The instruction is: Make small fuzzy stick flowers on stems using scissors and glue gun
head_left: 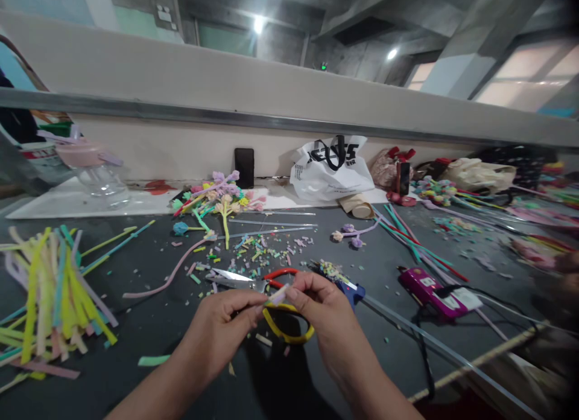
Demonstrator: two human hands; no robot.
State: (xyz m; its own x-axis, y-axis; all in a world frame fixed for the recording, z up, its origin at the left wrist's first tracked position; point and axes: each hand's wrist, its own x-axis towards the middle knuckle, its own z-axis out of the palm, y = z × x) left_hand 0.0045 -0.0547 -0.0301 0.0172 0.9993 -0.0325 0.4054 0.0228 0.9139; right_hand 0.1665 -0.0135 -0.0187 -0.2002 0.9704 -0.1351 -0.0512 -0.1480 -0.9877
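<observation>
Between my two hands is a short pale strip [277, 295], whitish with a hint of lilac. My left hand [226, 323] pinches its left end with thumb and fingertips. At the other end, the fingers of my right hand [323, 305] close on it. Scissors [289, 335] with red and yellow handles lie on the dark table just beneath and behind my hands, blades pointing left. Small coloured clippings [262, 251] are scattered beyond the blades. A blue-handled tool [353, 292] lies behind my right hand, partly hidden by it.
Many pastel strips [58, 287] are heaped at the left. Fuzzy-looking flower stems [221, 197] lie at the back, near a white bag [332, 172] and an upright phone [245, 166]. A magenta device [434, 293] with cables sits at right. A person's hand [567, 263] shows at the right edge.
</observation>
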